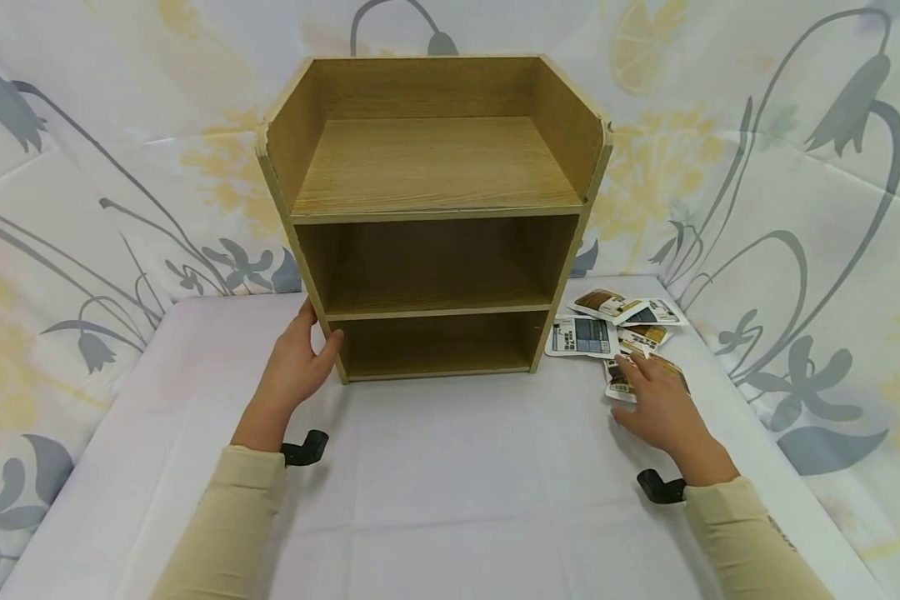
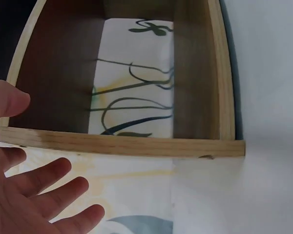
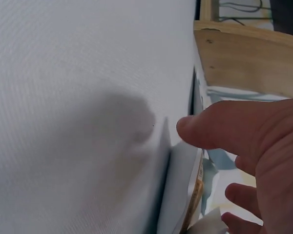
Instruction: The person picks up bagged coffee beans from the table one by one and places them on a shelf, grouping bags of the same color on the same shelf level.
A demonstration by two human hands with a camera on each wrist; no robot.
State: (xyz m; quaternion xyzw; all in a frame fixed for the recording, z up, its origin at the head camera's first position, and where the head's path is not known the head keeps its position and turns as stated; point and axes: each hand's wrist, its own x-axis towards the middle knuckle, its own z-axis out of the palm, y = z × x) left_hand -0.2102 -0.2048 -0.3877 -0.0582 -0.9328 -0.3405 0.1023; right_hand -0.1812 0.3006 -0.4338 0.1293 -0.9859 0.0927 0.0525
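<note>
A wooden shelf unit (image 1: 442, 167) with an open top and two compartments below stands at the middle of the table. My left hand (image 1: 296, 362) is at its lower left side, the thumb near the front edge and the fingers along the outer face. In the left wrist view those fingers (image 2: 51, 170) are spread and fairly straight beside the side panel (image 2: 127, 144). To the right of the shelf lies a loose pile of several flat printed packets (image 1: 581, 335). My right hand (image 1: 660, 408) hovers over or touches the nearest packets, its fingers loosely extended; contact is unclear.
A white cloth (image 1: 450, 483) covers the table. Behind and at both sides hangs a floral fabric (image 1: 780, 208). Black wrist mounts (image 1: 307, 448) stick out from both wrists. The packets lie close to the table's right edge.
</note>
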